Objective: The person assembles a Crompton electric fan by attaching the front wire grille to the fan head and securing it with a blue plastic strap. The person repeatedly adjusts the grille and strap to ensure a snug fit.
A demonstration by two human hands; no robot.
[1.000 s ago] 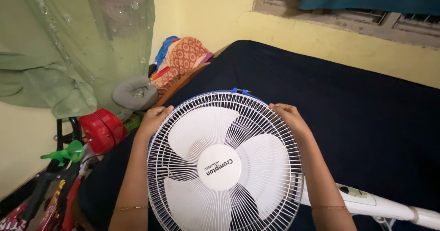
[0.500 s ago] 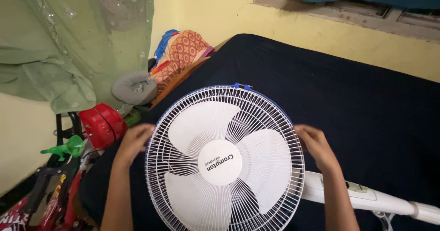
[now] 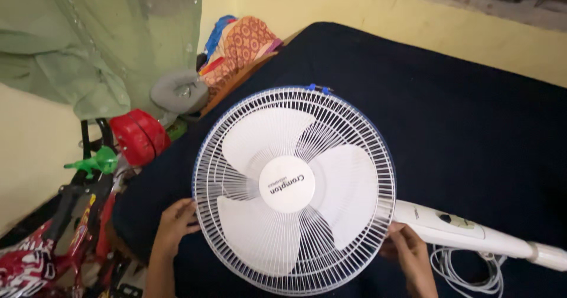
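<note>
A white pedestal fan lies face up on a dark blue bed (image 3: pixel 460 109). Its round wire grille (image 3: pixel 294 189) covers three white blades and a round centre cap. My left hand (image 3: pixel 176 222) touches the grille's lower left rim, fingers curled against the wires. My right hand (image 3: pixel 403 246) holds the lower right rim, just below the fan's white neck and control panel (image 3: pixel 455 227). A small blue clip (image 3: pixel 317 89) sits at the far edge of the grille.
A white cord (image 3: pixel 466 271) coils beside the neck at lower right. Left of the bed stand a red and green children's bike (image 3: pixel 88 180), a grey cushion (image 3: pixel 176 91) and a patterned cloth pile (image 3: pixel 242 44). A green curtain (image 3: pixel 88 38) hangs at left.
Both hands slid down the grille's rim from its upper sides to its lower sides. The view tilted down, so the fan sits higher in frame and the cord shows.
</note>
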